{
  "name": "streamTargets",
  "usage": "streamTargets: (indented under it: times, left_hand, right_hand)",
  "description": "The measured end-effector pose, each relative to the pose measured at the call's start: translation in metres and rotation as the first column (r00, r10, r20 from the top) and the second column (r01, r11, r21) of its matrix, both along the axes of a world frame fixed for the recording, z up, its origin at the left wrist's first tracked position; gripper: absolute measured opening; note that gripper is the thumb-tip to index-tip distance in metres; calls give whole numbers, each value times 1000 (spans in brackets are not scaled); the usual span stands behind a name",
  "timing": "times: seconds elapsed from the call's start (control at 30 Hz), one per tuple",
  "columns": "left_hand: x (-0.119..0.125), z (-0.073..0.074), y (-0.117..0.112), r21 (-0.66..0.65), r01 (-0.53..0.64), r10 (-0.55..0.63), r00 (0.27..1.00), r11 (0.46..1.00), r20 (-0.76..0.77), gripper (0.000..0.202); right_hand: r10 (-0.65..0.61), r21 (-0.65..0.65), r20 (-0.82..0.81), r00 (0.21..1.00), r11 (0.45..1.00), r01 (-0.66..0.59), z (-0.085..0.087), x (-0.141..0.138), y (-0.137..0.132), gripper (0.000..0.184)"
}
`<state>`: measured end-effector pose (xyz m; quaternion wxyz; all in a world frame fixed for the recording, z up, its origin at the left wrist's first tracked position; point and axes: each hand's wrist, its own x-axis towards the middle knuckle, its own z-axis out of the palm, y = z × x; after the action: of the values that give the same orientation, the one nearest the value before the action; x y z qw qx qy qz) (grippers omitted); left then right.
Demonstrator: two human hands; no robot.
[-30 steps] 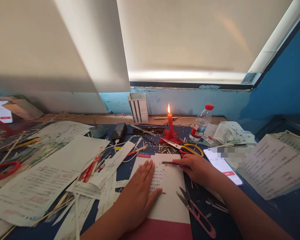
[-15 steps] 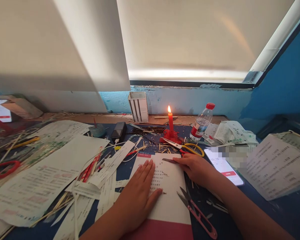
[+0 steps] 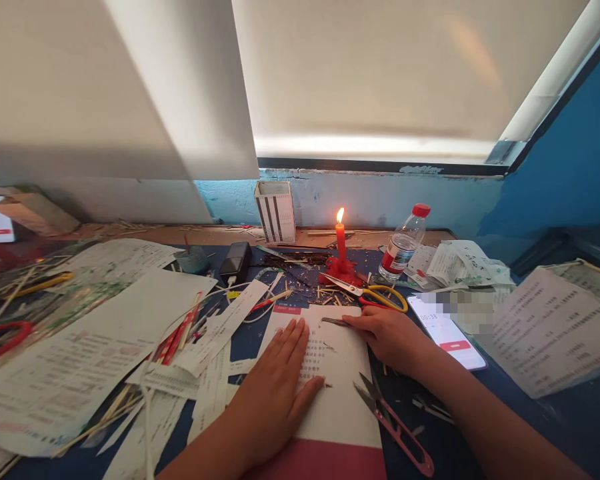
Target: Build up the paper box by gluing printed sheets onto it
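My left hand (image 3: pixel 275 377) lies flat, fingers stretched out, on a white printed booklet (image 3: pixel 347 413) with a dark pink lower band. In my right hand (image 3: pixel 393 337) is a thin grey metal blade (image 3: pixel 334 322), gripped between thumb and fingers. Its tip points left and rests over the booklet's upper part; the rear end is hidden in the hand. Small dark slivers lie on the page between the hands. Pink thread snips (image 3: pixel 395 427) sit at the booklet's right edge, below my right hand. Just beyond that hand lie yellow-handled scissors (image 3: pixel 385 298).
A lit red candle (image 3: pixel 341 243) stands in melted wax behind the booklet. Right of it are a plastic bottle (image 3: pixel 403 247) and a phone (image 3: pixel 447 333). A black power bank (image 3: pixel 235 261), white cable, paper strips (image 3: pixel 230 327), sticks and red-handled scissors (image 3: pixel 3 339) crowd the left.
My right hand and the blade have shifted very slightly left over the booklet. The left hand stays pressed flat. The candle flame leans a little more to the right.
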<state>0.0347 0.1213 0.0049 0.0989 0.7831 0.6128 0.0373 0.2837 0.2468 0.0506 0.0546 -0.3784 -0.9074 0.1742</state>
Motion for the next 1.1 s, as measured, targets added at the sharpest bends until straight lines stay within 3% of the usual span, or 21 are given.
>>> streamTargets:
  times: [0.2,0.43,0.63,1.1]
  left_hand:
    - [-1,-3,0,25,11,-11,1000,1000,1,81]
    - [-2,-4,-1,21,11,-11,1000,1000,-9,81]
    - [-3,-4,-3,61,21,-22,1000,998,8,79]
    - [-3,2,-2,-40,-33,34,999,999,23,81]
  right_hand:
    - [69,-13,25,997,998,-68,5,-2,0,40]
    - [17,3,-3,1000,1000,-17,-1,-5,1,44]
    - [74,-42,-28,997,996,-76,5,-3,0,38]
    - [27,-29,-121,992,999,-30,-4,-6,2,39]
